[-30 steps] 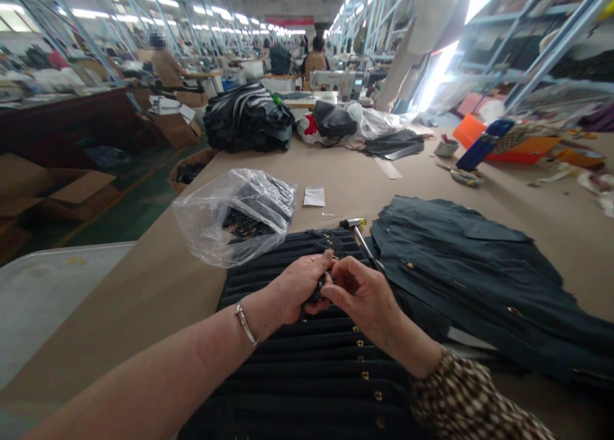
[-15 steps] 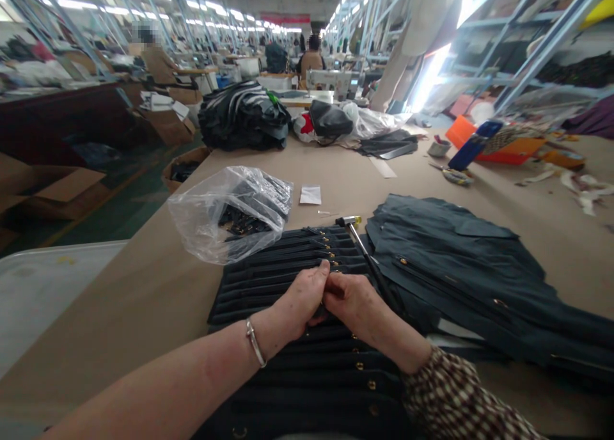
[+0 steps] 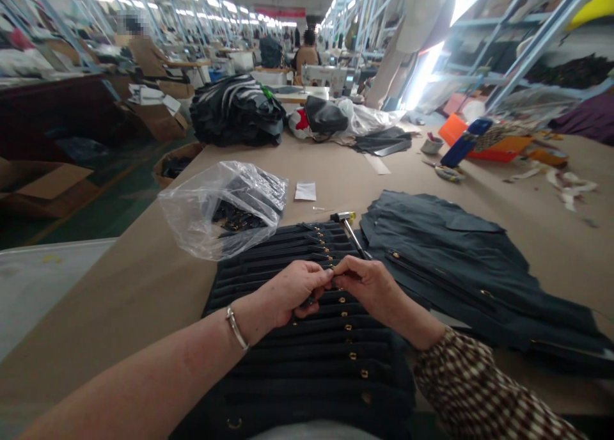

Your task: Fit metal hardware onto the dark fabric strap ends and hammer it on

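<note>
My left hand (image 3: 288,290) and my right hand (image 3: 367,283) meet, fingers pinched, over a row of dark fabric strips (image 3: 307,337) with gold-coloured studs, laid side by side on the brown table (image 3: 144,286). Both hands pinch one strip near its stud; the fingertips touch each other. A silver bangle sits on my left wrist. A small hammer (image 3: 349,226) lies just beyond my right hand, between the strips and a pile of dark garment pieces (image 3: 455,261).
A clear plastic bag (image 3: 223,206) with small dark parts lies far left of the strips. A white slip (image 3: 306,191) is behind it. Dark bundles (image 3: 237,110), an orange tray (image 3: 499,147) and a sewing machine stand at the far end. People sit at benches beyond.
Both hands have stayed together on the strips, shifting slightly away from me along the row. The view has tipped a little, so everything sits higher in frame.
</note>
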The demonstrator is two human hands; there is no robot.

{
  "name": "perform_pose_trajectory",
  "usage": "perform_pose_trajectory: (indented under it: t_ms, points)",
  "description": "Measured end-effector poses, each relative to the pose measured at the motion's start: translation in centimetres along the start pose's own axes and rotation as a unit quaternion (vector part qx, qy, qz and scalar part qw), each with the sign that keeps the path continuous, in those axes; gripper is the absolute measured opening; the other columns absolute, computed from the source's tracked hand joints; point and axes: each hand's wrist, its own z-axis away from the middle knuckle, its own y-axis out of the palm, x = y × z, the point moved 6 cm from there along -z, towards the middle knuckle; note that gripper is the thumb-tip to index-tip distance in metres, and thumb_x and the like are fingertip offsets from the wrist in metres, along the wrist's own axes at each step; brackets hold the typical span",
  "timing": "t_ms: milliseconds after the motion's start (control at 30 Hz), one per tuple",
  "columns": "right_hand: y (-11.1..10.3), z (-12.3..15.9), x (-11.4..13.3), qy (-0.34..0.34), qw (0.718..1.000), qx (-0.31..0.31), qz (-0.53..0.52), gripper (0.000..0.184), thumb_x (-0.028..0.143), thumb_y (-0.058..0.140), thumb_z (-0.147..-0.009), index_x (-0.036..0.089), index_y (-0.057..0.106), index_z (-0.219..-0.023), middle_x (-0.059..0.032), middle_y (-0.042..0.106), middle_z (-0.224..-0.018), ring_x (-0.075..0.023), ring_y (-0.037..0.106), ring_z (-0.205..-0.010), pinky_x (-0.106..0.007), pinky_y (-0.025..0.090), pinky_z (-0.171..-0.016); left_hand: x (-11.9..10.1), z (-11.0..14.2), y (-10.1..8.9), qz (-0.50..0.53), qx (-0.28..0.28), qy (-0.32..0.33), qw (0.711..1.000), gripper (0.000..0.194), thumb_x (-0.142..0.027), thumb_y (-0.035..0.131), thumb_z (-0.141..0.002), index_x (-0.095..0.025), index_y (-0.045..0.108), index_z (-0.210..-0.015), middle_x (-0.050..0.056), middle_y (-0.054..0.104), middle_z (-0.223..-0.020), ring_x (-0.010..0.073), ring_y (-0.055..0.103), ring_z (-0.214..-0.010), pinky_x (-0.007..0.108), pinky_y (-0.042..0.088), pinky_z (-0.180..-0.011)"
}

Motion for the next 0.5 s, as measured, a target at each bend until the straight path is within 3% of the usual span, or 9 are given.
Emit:
perform_pose_trajectory:
  t_ms: [100, 167, 367, 500]
  points:
    - [-0.3, 0.1, -1.0, 0.05, 0.995, 0.012, -0.085, 0.01, 0.024, 0.064, -0.073, 0.017, 0.063, -0.08, 0.0006, 0.066, -0.071, -0.0117, 0.057, -0.064, -0.022, 0.045, -0.061, -0.9, 0.0, 0.1, -0.11, -0.014, 0.008, 0.994, 0.014, -0.032, 0.052, -0.078, -0.019, 0.05, -0.073, -0.008, 0.042, -0.052, 0.0057, 0.038, -0.036, 0.017, 0.021, -0.033]
    - [-0.4, 0.0, -1.8, 0.08, 0.993, 0.019, -0.089, 0.013, 0.026, 0.064, -0.072, 0.016, 0.065, -0.08, 0.0003, 0.066, -0.072, -0.0116, 0.057, -0.064, -0.022, 0.045, -0.061, -1.5, -0.4, 0.0, -0.191, -0.035, 0.027, 0.981, 0.009, -0.027, 0.05, -0.076, -0.019, 0.051, -0.072, -0.009, 0.039, -0.048, 0.0057, 0.035, -0.035, 0.018, 0.023, -0.035]
    - [-0.6, 0.0, -3.5, 0.073, 0.989, 0.035, 0.125, 0.02, 0.015, 0.053, -0.075, 0.018, 0.072, -0.078, 0.0005, 0.067, -0.067, -0.0114, 0.055, -0.06, -0.021, 0.041, -0.058, -1.7, -2.9, -0.6, -0.33, -0.072, 0.076, 0.938, 0.011, -0.025, 0.056, -0.066, -0.016, 0.058, -0.06, -0.005, 0.045, -0.046, 0.008, 0.04, -0.042, 0.021, 0.026, -0.041]
    - [-0.5, 0.2, -4.1, 0.065, 0.983, 0.04, 0.165, 0.021, 0.012, 0.052, -0.074, 0.018, 0.072, -0.076, 0.0018, 0.065, -0.064, -0.0105, 0.053, -0.057, -0.02, 0.039, -0.057, -1.7, -3.4, -0.3, -0.391, -0.069, 0.093, 0.913, 0.012, -0.022, 0.054, -0.065, -0.016, 0.06, -0.057, -0.003, 0.051, -0.05, 0.0105, 0.045, -0.05, 0.023, 0.03, -0.047]
